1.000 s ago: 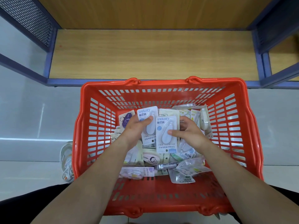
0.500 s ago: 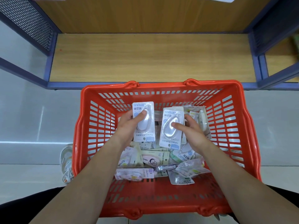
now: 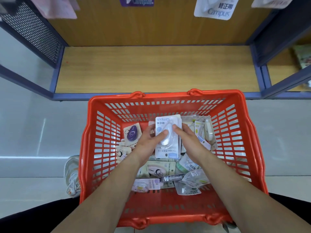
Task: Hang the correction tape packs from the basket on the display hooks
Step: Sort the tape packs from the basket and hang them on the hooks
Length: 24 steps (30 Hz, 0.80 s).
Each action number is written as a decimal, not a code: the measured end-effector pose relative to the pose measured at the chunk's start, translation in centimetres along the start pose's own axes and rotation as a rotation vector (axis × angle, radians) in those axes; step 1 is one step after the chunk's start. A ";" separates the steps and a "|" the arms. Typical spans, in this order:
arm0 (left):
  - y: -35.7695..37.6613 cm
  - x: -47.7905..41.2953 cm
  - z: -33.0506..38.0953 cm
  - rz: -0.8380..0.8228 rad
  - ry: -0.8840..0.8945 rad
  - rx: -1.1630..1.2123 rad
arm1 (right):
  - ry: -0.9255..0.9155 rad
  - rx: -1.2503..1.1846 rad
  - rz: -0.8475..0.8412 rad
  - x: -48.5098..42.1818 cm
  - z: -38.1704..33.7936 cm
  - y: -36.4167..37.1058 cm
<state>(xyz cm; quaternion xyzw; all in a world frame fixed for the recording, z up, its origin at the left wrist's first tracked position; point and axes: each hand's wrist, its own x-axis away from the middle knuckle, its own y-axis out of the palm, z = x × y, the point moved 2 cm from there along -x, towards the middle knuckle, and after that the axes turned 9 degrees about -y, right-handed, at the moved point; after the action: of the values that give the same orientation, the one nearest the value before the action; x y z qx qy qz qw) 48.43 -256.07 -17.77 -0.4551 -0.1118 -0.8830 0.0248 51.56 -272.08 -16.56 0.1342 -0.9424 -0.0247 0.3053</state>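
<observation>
Head | your left hand (image 3: pixel 148 140), right hand (image 3: pixel 186 138) pinch pack (image 3: pixel 165 151), basket (image 3: pixel 168 98) 12 o'clock | likely light, slick blister: hold card edges

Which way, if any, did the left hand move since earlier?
Yes: the left hand moved right against the red basket, meeting the right hand on the packs.

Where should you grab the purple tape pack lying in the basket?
Pinch the purple tape pack by its flat card edge beside the bulging bubble, coming down from above: it lies face up, and the red basket walls block the sides. The left hand and right hand hold the white packs.
</observation>
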 end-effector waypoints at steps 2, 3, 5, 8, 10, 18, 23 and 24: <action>0.0 0.5 0.3 0.008 0.004 0.016 | 0.018 0.003 -0.018 0.8 -1.3 0.7; 0.1 0.9 0.6 0.000 0.004 0.030 | 0.026 0.009 -0.033 1.3 -2.0 0.9; 0.3 1.6 1.0 -0.022 -0.001 0.042 | 0.031 0.002 -0.046 1.4 -2.4 0.9; 0.9 3.2 2.3 -0.016 0.042 -0.036 | 0.026 0.031 -0.056 2.0 -3.2 1.4; 1.1 4.4 3.1 -0.002 0.060 -0.067 | 0.026 0.055 -0.077 2.7 -4.1 1.6; 1.1 10.8 8.1 -0.096 0.160 -0.406 | -0.127 0.304 -0.227 6.6 -12.4 -0.9; 2.3 15.6 11.3 -0.256 0.165 -0.564 | -0.128 0.525 -0.456 10.5 -16.9 -1.0; 2.6 16.5 11.6 -0.275 0.163 -0.561 | -0.136 0.547 -0.479 11.3 -17.3 -0.9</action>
<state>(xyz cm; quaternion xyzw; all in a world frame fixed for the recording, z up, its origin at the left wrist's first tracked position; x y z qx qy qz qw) 48.44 -255.05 2.51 -0.3526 0.0779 -0.9080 -0.2125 53.05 -275.35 3.75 0.4257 -0.8742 0.1486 0.1801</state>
